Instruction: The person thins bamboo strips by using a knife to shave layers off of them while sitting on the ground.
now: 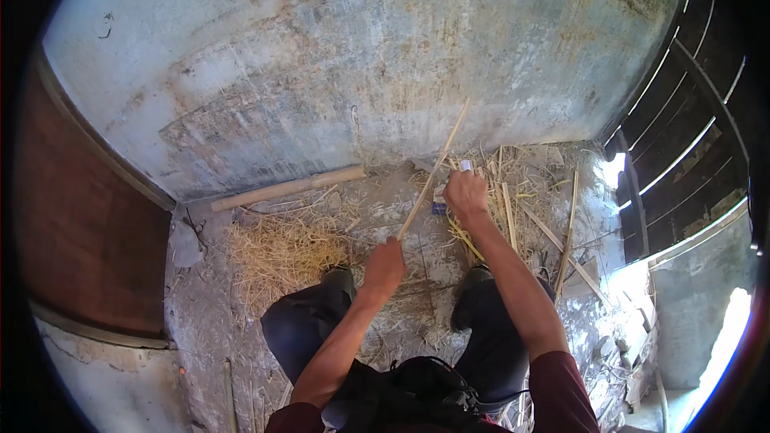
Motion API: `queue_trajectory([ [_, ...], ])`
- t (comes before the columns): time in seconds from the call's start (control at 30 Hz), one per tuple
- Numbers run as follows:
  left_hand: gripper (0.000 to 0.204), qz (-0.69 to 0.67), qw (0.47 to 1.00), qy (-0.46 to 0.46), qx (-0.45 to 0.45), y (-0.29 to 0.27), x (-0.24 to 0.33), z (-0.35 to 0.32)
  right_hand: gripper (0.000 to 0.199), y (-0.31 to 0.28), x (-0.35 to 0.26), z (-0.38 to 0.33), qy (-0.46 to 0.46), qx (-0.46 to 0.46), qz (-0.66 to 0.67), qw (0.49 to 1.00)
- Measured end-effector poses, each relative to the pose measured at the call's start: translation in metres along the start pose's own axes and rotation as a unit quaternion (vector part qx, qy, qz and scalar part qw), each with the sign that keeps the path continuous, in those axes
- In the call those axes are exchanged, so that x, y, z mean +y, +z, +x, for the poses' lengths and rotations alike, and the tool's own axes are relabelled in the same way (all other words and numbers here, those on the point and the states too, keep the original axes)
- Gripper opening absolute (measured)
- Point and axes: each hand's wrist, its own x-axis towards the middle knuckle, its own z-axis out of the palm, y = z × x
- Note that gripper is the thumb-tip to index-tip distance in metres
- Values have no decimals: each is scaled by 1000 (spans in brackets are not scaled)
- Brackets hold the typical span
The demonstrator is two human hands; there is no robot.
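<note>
My left hand point(383, 270) is closed around the lower end of a long, thin bamboo strip point(433, 172), which slants up and to the right toward the wall. To the right of the strip, my right hand point(467, 195) is clenched like a fist. A small pale, shiny piece point(466, 165) shows at its top, but the rest of what it holds is hidden. Just left of that fist, a small dark blue object point(439, 207) is partly visible, too small to name.
Yellow shavings point(289, 248) are heaped at the left. A bamboo pole point(289, 188) lies along the stained wall point(385, 72). Loose strips point(568, 232) are scattered at the right, near a dark slatted panel point(682, 128). A brown door point(88, 208) stands at the left.
</note>
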Motion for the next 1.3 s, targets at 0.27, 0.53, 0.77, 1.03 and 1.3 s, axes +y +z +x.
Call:
queue_trajectory([
  [0.27,26,33,999,-30,-11,3,18,-8,19,0,27,5,3,31,-3,1000],
  [0.53,27,33,998,-39,-24,-18,26,-27,19,-3,24,6,-3,29,8,1000],
  [0.77,37,1,998,-45,-44,-28,24,-40,20,-6,29,17,97,12,11,995],
  [1.03,30,43,997,-29,-51,-15,0,-61,34,5,87,23,218,47,117,968],
  [1.3,40,25,992,-68,-100,-31,-24,-61,37,-56,15,32,248,-158,613,734],
])
